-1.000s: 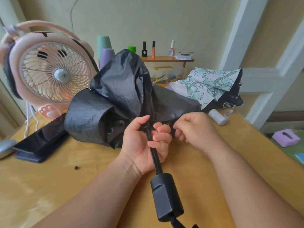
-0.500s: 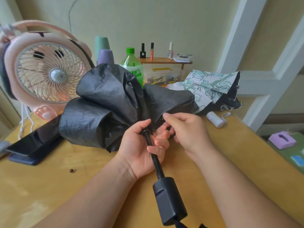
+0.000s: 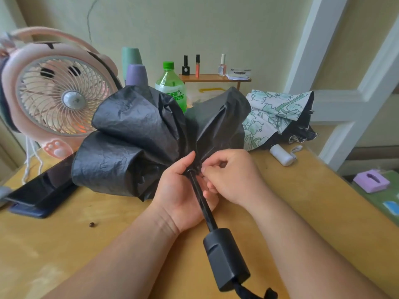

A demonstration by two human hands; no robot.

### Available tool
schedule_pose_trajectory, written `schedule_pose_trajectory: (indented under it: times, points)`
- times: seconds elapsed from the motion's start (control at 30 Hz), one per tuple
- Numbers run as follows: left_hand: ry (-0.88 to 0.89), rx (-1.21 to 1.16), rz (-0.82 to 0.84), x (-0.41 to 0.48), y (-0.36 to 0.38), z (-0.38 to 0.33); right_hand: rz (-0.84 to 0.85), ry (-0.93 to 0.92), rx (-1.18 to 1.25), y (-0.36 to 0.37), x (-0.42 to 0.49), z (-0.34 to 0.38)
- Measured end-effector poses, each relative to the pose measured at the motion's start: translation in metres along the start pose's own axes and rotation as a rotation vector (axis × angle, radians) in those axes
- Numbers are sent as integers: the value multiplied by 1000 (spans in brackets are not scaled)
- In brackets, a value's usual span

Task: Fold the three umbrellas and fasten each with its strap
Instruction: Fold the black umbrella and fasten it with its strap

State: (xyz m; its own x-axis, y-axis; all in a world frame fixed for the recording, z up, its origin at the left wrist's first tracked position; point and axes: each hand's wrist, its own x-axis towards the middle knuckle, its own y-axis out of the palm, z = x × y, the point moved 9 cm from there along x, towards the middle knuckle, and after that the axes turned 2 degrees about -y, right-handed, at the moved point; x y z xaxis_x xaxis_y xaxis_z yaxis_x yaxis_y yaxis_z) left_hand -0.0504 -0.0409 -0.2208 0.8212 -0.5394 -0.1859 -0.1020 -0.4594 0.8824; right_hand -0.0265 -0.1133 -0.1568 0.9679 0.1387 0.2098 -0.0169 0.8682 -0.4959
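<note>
Yellow wooden table [image 3: 64, 244] stands against a pale green wall, with a pink fan [image 3: 58, 93] at the back left, a dark tablet [image 3: 41, 188] lying below it, and a green bottle [image 3: 170, 85] in front of a small shelf [image 3: 213, 77] of nail polish bottles. The black umbrella [image 3: 133, 143] lies over the middle of the table, its crumpled canopy bunched away from the person and its handle [image 3: 225, 257] pointing back toward them, raised off the tabletop. The left hand [image 3: 183, 195], palm up, keeps its fingers curled round the thin shaft [image 3: 201, 201] just below the canopy, thumb stretched up against the fabric, as it did a second ago. The right hand [image 3: 233, 175] has moved in: a second ago it was a loose fist just right of the left hand, and now its curled fingers pinch at the base of the canopy where it meets the shaft, touching the left fingertips; exactly what they nip, fabric or rib, I cannot tell. The canopy has sunk on the left since then, uncovering the bottle, while its right fold has risen in front of the shelf's lower part. The floral umbrella [image 3: 274, 113] lies unfolded at the back right, as before, its white handle [image 3: 281, 155] resting on the table.
</note>
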Motion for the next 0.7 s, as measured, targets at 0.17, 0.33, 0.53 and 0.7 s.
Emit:
schedule_pose_trajectory:
  times: [0.17, 0.33, 0.53, 0.7]
  points:
    - [58, -36, -40, -3, 6, -4, -118, -205, -68, -22, -10, 21]
    - [49, -163, 44, -5, 9, -6, -237, 81, 253, -65, 7, -25]
    - [25, -248, 236, -13, 25, -5, 310, 513, 462, 11, -8, -60]
    - [22, -249, 297, -19, 33, -1, 274, 399, 875, 28, -3, -34]
